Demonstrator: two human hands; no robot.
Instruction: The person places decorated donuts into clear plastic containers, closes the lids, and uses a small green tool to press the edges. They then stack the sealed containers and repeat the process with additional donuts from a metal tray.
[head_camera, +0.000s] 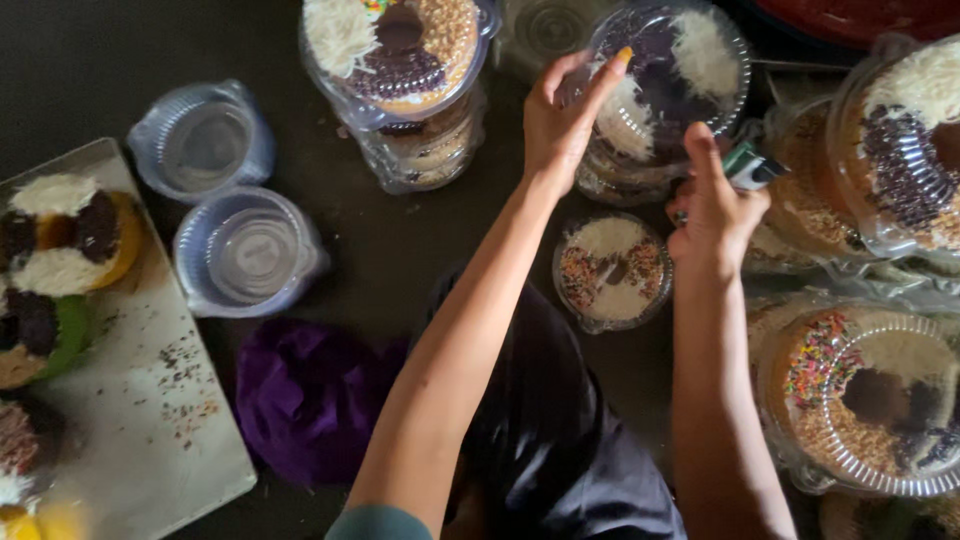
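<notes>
Left hand (562, 120): fingers spread, pressing the clear lid (668, 75) of a boxed cake.
Right hand (712, 205): clenched round a small stapler (750, 166) — just right of that lid.
Below the hands: a smaller cake (612, 270) on the bench (390, 250).

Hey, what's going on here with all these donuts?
A person is packing topped donuts into clear plastic tubs. The left hand presses on the lid of a stacked tub, while the right hand holds a small green tool against its edge. More donuts wait on a tray, beside empty tubs.
</notes>
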